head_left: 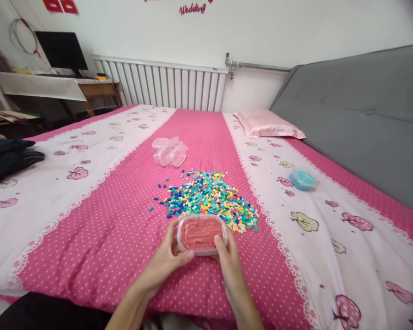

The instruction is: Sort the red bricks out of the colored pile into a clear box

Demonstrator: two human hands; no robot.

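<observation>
Between both hands is a clear plastic container [202,233] with rounded corners, its lid on and red pieces packed inside. My left hand [170,252] grips its left side, thumb along the near edge. On the right side my right hand [227,254] holds it, with the thumb resting on top of the lid. Just beyond the container a loose pile of small coloured pieces [209,195] spreads over the bed, in blue, teal, yellow, white and some red.
Several clear empty containers [170,152] lie beyond the pile. A container of light blue pieces [303,179] rests to the right. A pink pillow [268,123] lies by the grey headboard [358,114]; dark clothing [10,158] is at far left. Behind the bed runs a white radiator [161,85].
</observation>
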